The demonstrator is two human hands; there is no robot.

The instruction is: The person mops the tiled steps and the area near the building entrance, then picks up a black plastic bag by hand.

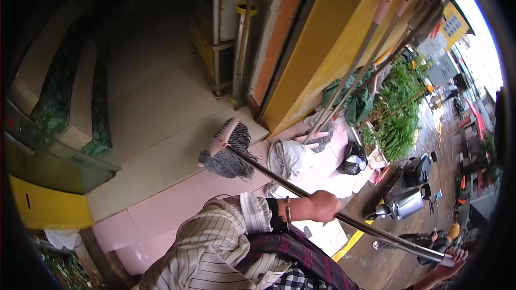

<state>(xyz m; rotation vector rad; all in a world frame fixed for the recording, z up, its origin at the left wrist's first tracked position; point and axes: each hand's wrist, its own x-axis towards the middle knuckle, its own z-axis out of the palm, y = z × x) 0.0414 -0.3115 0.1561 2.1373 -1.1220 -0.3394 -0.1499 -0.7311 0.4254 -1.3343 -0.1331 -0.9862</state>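
Note:
A mop (293, 188) with a metal pole slants across the view. Its pink clamp and dark grey strands (236, 156) are at the doorway, by the edge between beige floor and pink tiles. My left hand (322, 205) is closed around the middle of the pole; a bracelet and a striped sleeve show on that arm. At the lower right, my right hand (457, 260) grips the pole's pink end. Whether the strands press on the floor or hang just above it, I cannot tell.
More mops (349, 70) lean on the yellow wall (328, 37). Beside them lie a white bag (287, 158), a black bag (353, 158) and green plants (398, 107). A glass door (59, 156) stands at left. Scooters (408, 204) and a person (443, 239) are on the wet street.

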